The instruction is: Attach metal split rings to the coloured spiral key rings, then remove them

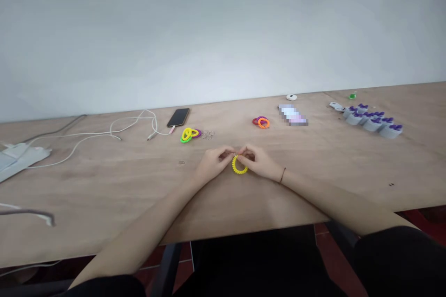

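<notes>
A yellow spiral coil bracelet [239,172] hangs from my fingertips just above or on the wooden table. Its upper end is in the pinch of my right hand [257,161], which has a thin dark string round the wrist. My left hand [212,163] is closed in a pinch right beside the top of the coil. A tiny pale, metal-looking bit shows between the fingertips, too small to make out. Beyond my left hand lie yellow, green and purple coil bracelets [187,135] next to a small heap of metal rings [208,135].
Red, purple and orange coil bracelets [264,123] lie farther back. A dark phone [179,117] is plugged into a white cable [94,134] at left. A blurred-screen phone [293,115] and several white containers with purple tops [372,123] are at right. The wall [223,32] borders the table.
</notes>
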The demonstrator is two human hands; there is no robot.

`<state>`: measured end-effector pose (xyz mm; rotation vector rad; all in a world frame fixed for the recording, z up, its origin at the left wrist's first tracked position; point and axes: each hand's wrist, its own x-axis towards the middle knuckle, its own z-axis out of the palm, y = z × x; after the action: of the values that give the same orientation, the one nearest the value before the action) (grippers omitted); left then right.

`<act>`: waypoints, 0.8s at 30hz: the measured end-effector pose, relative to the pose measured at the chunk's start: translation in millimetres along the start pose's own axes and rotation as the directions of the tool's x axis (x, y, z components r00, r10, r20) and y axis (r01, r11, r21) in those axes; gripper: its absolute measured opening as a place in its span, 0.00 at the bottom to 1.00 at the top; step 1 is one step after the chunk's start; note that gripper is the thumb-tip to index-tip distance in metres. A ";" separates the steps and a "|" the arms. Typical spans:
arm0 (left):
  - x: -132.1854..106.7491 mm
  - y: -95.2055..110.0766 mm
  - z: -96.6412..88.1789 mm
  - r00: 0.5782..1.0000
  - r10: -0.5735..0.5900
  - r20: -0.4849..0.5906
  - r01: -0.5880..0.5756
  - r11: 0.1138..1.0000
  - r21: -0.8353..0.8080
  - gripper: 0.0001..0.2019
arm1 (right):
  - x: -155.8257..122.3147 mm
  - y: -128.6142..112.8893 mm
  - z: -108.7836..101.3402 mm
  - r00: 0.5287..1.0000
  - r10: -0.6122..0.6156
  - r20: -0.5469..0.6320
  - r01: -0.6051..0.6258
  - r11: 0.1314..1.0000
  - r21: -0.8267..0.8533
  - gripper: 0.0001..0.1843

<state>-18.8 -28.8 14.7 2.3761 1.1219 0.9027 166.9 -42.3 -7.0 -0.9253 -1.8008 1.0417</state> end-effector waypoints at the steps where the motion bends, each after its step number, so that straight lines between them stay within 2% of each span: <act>1: 0.0 0.4 -0.4 1.000 -0.001 0.009 0.002 1.000 -0.021 0.08 | 0.2 0.3 0.0 1.000 -0.004 -0.005 0.004 1.000 -0.003 0.10; 6: -0.7 1.0 -3.7 0.999 0.015 0.052 -0.012 0.998 -0.057 0.10 | 1.6 0.1 -0.9 0.997 -0.015 -0.080 0.014 1.000 -0.013 0.11; 9: -0.6 1.6 -5.1 0.998 0.013 0.066 -0.011 0.999 -0.034 0.12 | 2.9 -0.7 -2.8 0.991 0.016 -0.133 -0.018 1.000 -0.017 0.12; 13: 0.0 0.5 -4.5 0.999 0.001 0.053 -0.003 0.999 0.034 0.13 | 7.3 1.5 -9.2 0.974 0.002 -0.229 -0.029 0.993 -0.114 0.13; 19: 1.5 -10.7 -2.4 0.984 0.104 0.146 -0.131 0.973 0.190 0.11 | 24.9 26.1 -37.6 0.911 -0.109 -0.397 -0.011 0.958 -0.287 0.15; 24: 1.8 -15.8 -1.7 0.970 0.148 0.191 -0.189 0.958 0.216 0.10 | 41.1 53.6 -65.8 0.849 -0.041 -0.527 -0.070 0.980 -0.189 0.16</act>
<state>-27.8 -17.6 7.9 2.7163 1.0167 0.6292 220.9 33.2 -23.5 -1.2141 -1.4404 0.5339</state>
